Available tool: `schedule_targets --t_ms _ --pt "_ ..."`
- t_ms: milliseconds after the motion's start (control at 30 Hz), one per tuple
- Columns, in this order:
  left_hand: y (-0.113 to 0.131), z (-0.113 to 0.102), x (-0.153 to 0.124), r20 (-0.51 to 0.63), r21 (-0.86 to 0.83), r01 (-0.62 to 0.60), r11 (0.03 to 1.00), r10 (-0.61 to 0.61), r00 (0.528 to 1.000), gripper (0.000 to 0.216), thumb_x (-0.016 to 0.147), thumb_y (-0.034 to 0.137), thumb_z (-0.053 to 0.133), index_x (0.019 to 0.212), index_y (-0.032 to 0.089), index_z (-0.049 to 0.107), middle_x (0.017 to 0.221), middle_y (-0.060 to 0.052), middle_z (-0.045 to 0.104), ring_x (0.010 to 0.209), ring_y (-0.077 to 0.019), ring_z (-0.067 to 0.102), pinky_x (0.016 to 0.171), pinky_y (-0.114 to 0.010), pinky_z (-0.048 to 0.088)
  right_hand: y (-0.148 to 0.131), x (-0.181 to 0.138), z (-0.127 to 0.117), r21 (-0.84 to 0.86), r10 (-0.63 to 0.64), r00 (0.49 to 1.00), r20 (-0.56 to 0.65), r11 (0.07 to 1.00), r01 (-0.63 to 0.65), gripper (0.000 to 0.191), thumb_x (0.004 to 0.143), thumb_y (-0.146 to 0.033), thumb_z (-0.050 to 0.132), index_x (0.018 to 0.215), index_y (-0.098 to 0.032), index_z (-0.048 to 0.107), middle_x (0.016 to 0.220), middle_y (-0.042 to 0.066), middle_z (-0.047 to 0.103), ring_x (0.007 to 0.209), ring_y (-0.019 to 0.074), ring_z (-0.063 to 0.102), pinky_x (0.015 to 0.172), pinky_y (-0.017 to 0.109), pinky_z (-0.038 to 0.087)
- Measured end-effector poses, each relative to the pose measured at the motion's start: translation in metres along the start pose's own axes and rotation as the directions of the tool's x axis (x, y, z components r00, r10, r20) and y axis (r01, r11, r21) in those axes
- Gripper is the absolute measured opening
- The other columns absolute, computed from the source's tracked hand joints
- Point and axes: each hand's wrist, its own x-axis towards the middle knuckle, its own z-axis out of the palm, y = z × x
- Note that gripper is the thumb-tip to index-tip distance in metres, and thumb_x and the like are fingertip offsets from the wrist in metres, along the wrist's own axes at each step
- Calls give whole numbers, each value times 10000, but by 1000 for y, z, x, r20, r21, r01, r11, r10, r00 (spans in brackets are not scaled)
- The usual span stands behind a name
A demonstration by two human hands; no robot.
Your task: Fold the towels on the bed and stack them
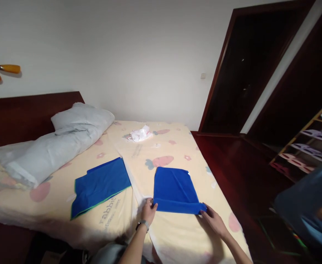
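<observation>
Left hand [149, 211]: low centre of the frame, a watch on its wrist; the fingers pinch the near left corner of the folded blue cloth [175, 190].
Right hand [214, 222]: just right of it, low in the frame; the fingertips grip the near right corner of the same cloth.
Folded blue cloth: lies flat on the bed sheet [177, 238], centre of the frame, its near edge stretched between the two hands.
Bed sheet: cream with a pink and blue print, covering the bed from the bottom edge up to the middle.
Second blue cloth [101, 185]: left of centre, flat on the sheet, with a green edge along its near side; well apart from the hands.
Blue fabric [306, 198]: right edge of the frame, blurred; what it is cannot be told.
Duvet [47, 150]: pale grey, bundled along the left side of the bed.
Pillow [82, 117]: on the far end of the duvet, against the dark headboard [20, 113].
White bag [140, 134]: crumpled at the far end of the bed; its contents cannot be seen.
Shoe rack [319, 119]: right side, wooden, holding slippers [315, 134] in rows on its shelves.
Doorway [246, 69]: upper right, dark.
</observation>
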Motion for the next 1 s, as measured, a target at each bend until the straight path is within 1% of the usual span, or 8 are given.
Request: schedule_targets --t_ms 167,300,400,633,767,867,933,1000 --pt "14 -3 5 -55 178 156 972 -148 987 351 932 378 515 1174 143 612 1025 -100 751 1023 -213 680 793 -249 445 -9 10 2 -142 -19 1000 -14 990 16 601 787 -638 444 1117 -184 658 1167 105 719 1102 296 660 938 347 506" --pt "21 -4 9 -19 253 167 953 -168 986 390 890 502 549 988 151 689 995 -120 753 999 -254 685 740 -269 440 -20 25 7 -325 100 995 -23 940 -102 592 794 -725 389 836 -207 674 945 133 762 932 321 707 802 376 520" --pt "22 -2 12 49 240 167 956 -183 982 406 871 534 552 852 157 704 930 -125 755 910 -251 701 669 -268 430 -22 37 13 -390 186 982 29 907 -160 613 772 -769 381 690 -211 623 834 162 752 841 333 713 758 392 516" --pt "30 -4 10 24 91 180 980 -182 983 302 894 395 481 758 204 673 762 -46 730 779 -199 697 615 -247 422 -8 32 10 -351 161 987 -16 923 -156 536 789 -724 358 650 -243 549 770 127 735 773 297 708 720 375 512" --pt "27 -1 -14 84 220 178 959 -200 976 166 844 317 565 888 180 649 861 -79 728 854 -227 694 655 -264 442 4 -3 4 -329 194 981 -26 925 -191 486 741 -704 458 740 -230 568 816 127 739 816 306 706 734 375 513" --pt "23 -2 -35 76 333 118 935 -152 986 283 866 248 563 1128 142 552 988 -96 710 914 -208 676 727 -255 447 4 -33 4 -341 206 972 -115 911 -233 567 762 -692 456 997 -188 569 902 162 727 859 332 701 750 405 515" --pt "21 -9 -46 77 370 12 929 -43 996 258 917 256 494 1151 152 527 1034 -91 687 935 -193 655 769 -254 445 0 -47 3 -404 79 977 -199 901 -155 571 819 -626 411 1138 -168 530 990 184 699 903 337 688 800 435 510" --pt "22 -20 -55 65 404 -133 905 116 991 201 927 260 457 1084 187 560 1078 -80 657 992 -192 619 843 -266 433 -3 -56 1 -486 -156 971 -184 873 48 468 829 -483 434 1173 -184 538 1142 177 648 1023 320 650 907 438 486"
